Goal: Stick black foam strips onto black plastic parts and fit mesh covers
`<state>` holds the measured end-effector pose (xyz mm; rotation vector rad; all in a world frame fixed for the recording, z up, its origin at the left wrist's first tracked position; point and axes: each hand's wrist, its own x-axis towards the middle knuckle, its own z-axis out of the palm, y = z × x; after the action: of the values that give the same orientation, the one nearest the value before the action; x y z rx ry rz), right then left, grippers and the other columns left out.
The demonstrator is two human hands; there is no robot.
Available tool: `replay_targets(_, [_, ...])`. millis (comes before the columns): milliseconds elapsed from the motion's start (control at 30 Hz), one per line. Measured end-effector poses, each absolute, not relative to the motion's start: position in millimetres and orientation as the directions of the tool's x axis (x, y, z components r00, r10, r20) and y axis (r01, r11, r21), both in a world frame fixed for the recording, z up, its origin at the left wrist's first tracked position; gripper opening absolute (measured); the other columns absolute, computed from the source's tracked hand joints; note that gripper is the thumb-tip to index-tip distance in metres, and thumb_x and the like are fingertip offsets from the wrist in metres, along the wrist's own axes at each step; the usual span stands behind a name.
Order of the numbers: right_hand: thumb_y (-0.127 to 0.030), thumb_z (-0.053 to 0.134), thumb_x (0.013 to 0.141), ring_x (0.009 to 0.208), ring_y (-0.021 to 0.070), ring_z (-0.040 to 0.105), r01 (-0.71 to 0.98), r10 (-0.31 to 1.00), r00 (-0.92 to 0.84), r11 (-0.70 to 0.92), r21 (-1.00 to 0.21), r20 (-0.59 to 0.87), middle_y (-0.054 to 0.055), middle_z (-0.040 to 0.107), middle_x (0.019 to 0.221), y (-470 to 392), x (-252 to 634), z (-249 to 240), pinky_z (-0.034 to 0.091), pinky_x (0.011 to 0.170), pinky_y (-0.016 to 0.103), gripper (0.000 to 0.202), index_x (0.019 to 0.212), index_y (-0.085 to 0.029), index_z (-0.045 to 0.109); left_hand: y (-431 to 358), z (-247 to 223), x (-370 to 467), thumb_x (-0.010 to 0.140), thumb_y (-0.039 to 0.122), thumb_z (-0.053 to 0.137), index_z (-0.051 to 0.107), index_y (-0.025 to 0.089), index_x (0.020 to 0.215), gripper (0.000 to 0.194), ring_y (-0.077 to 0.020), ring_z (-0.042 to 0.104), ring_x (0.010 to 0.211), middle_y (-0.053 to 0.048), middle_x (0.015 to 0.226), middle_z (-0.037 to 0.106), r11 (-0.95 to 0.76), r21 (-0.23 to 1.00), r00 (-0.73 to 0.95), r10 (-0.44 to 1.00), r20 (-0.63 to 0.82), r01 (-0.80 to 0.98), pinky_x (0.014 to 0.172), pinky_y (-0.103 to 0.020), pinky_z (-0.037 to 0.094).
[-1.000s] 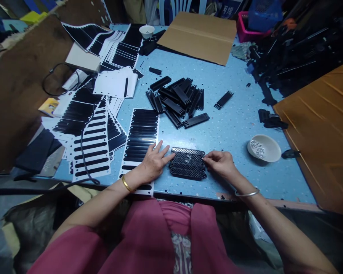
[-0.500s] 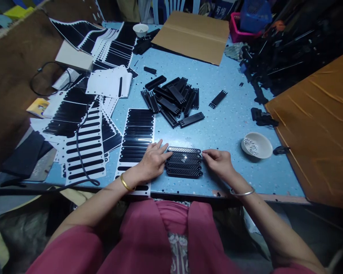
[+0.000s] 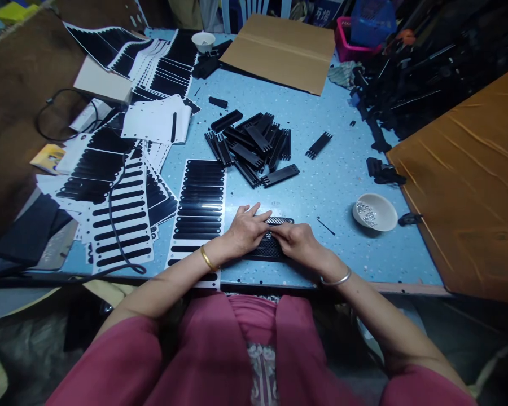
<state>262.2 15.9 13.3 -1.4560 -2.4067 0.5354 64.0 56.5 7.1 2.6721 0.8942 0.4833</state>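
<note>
A row of black textured strips (image 3: 267,250) lies side by side near the table's front edge, with a few small shiny rings (image 3: 268,235) on top. Over the strips' left part is my left hand (image 3: 246,230), its thumb and index pinched near the strips and the other fingers spread. My right hand (image 3: 297,242) meets it from the right, fingertips pressed together above the strips. Whatever sits between the fingertips is too small to make out. Right of my right hand lies a thin dark stick (image 3: 325,226). A sheet of black stickers (image 3: 201,197) lies left of my hands.
Behind my hands is a pile of black plastic pieces (image 3: 254,146). A white bowl (image 3: 375,212) of small metal parts stands at right, beside a brown box (image 3: 469,186). Cardboard (image 3: 279,51) lies at the back; sticker sheets (image 3: 122,225) and a cable (image 3: 114,225) are at left.
Both hands have come together over the strips, the left moving right and the right moving left. The thin stick now shows on the table. The whole view has shifted slightly.
</note>
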Motion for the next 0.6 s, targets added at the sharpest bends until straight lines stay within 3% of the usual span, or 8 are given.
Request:
replay_targets(167, [-0.019,0.049,0.093,0.065,0.0171,0.064,0.791,0.899,-0.431,0.419,-0.447,0.081,0.009,0.073,0.076,14.0,265.2,9.7,0.04,0.06,0.026,0.026,0.08,-0.017,0.071,51.4,10.2,63.3,0.089,0.016,0.056,0.073,0.018,0.083,0.019,-0.0415,0.053,0.127,-0.008,0.129,0.066,-0.747,0.41,0.741,0.636,0.214,0.523,0.093,-0.057,0.041])
replay_targets(433, [-0.02,0.055,0.091,0.074,0.0198,0.071,0.794,0.927,-0.367,0.356,-0.493,0.077,0.009,0.077,0.086,-1.6,279.1,1.9,0.05,0.066,0.027,0.02,0.093,-0.017,0.074,38.3,10.2,44.4,0.089,0.016,0.055,0.073,0.016,0.09,0.018,-0.0397,0.056,0.124,-0.012,0.127,0.067,-0.738,0.393,0.678,0.668,0.307,0.549,0.095,-0.057,0.042])
replay_targets(600, [-0.021,0.061,0.086,0.077,0.0212,0.073,0.784,0.958,-0.28,0.262,-0.563,0.056,0.007,0.078,0.091,-0.2,280.8,-3.6,0.055,0.07,0.03,0.019,0.099,-0.019,0.075,43.8,10.0,59.0,0.088,0.013,0.055,0.073,0.019,0.102,0.023,-0.0404,0.053,0.127,-0.011,0.129,0.065,-0.736,0.391,0.714,0.66,0.235,0.552,0.094,-0.056,0.043])
